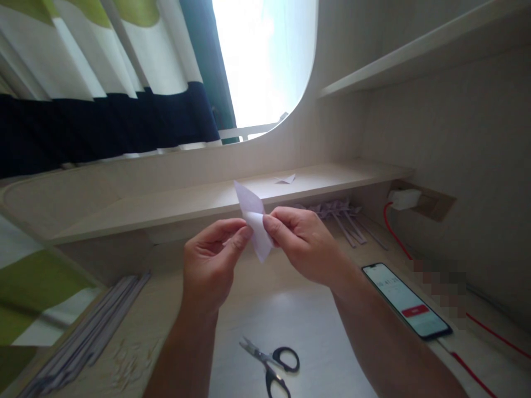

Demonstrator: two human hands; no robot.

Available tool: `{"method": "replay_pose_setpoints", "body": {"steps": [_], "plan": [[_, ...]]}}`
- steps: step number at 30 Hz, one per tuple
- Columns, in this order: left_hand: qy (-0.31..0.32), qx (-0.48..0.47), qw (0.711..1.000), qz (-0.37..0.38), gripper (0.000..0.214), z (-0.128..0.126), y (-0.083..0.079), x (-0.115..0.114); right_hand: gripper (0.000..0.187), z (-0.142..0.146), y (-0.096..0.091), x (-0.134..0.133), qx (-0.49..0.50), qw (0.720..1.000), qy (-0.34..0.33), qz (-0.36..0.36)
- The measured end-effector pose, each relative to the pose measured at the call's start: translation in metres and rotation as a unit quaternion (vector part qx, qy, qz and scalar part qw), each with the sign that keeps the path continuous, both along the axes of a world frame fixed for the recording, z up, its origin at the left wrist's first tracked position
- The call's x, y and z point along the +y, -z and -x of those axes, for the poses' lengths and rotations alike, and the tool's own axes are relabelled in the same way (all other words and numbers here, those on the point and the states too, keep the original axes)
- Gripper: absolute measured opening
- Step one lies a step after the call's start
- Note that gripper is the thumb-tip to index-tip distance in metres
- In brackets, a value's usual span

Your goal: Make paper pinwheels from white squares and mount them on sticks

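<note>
Between both hands, above the desk, is a folded piece of white paper [254, 210] with pointed ends at top and bottom. My left hand [213, 260] pinches its left edge between thumb and finger. My right hand [302, 240] grips the opposite edge, thumb in front and fingers behind. Parts of the paper are hidden by my fingers. Below the hands, a pair of scissors [267, 359] with black handles lies on the desk, blades slightly apart and pointing up-left.
Another folded paper piece [286, 179] rests on the shelf [186, 210]. Several paper shapes on sticks [342, 213] lie beneath it. Rolled paper strips [91, 326] and small scraps [130, 362] are at left. A phone [406, 298] lies at right, near a red cable [396, 235] and white charger [404, 198].
</note>
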State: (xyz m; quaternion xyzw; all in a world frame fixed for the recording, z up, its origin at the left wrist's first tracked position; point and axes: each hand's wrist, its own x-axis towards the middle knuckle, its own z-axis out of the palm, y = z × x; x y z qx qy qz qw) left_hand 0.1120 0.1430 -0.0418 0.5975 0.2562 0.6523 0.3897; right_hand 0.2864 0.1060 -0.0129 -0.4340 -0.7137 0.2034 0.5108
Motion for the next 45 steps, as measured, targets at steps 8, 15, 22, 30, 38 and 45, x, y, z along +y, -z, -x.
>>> {"method": "replay_pose_setpoints", "body": {"steps": [8, 15, 22, 30, 38, 45], "plan": [[-0.017, 0.044, 0.999, -0.004, 0.01, 0.0, -0.006, -0.008, 0.043, -0.002, -0.001, 0.002, 0.015, 1.0, -0.006, 0.006], [-0.024, 0.073, 0.997, -0.017, 0.009, 0.002, -0.007, -0.01, 0.045, -0.002, 0.0, 0.003, 0.0, 1.0, -0.012, 0.006], [-0.019, 0.081, 0.996, -0.022, 0.009, 0.002, -0.007, -0.009, 0.044, -0.002, 0.0, 0.003, 0.005, 1.0, -0.02, 0.02], [-0.035, 0.068, 0.997, -0.005, 0.012, 0.002, -0.009, -0.008, 0.022, -0.006, 0.001, 0.006, 0.068, 0.998, -0.002, 0.017], [-0.031, 0.09, 0.995, 0.011, 0.014, 0.002, -0.01, -0.009, 0.016, -0.009, 0.0, 0.005, 0.065, 0.997, -0.028, 0.027], [-0.024, 0.085, 0.996, 0.022, 0.015, 0.002, -0.01, -0.009, 0.018, -0.01, -0.001, 0.004, 0.045, 0.999, -0.02, 0.023]]}}
